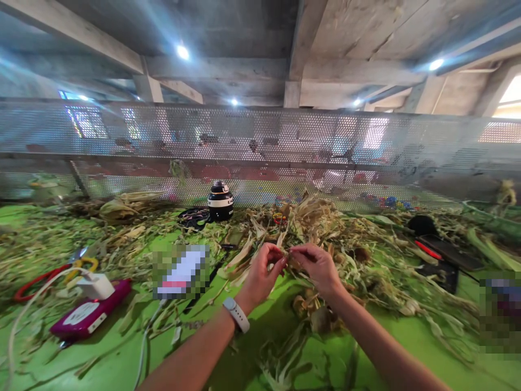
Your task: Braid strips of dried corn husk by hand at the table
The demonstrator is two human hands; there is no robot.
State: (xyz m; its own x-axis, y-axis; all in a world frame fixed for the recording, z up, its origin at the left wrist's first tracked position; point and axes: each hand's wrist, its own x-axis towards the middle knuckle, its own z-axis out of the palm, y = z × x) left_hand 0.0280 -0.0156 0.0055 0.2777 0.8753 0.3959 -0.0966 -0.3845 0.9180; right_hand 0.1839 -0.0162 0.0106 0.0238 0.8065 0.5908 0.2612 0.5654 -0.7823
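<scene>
Both my hands meet near the middle of the view, above a green table (260, 331). My left hand (264, 272), with a white band (236, 315) on its wrist, is closed in a pinch, thumb against fingertips. Close beside it on the right, my right hand (316, 266) is pinched too. Something small and brownish shows between the fingertips, too small to make out. Dry pale husks (244, 255) lie just beyond the hands. Below my right hand sits a brown husk bundle (321, 319) on the table.
A black bottle (220, 202) stands by the perforated metal screen (260, 136). At left are a blurred-out phone (183, 271), a magenta power strip (89, 317) and orange-handled scissors (38, 285). Husk scraps (391, 260) spread widely. A black device (448, 252) lies right.
</scene>
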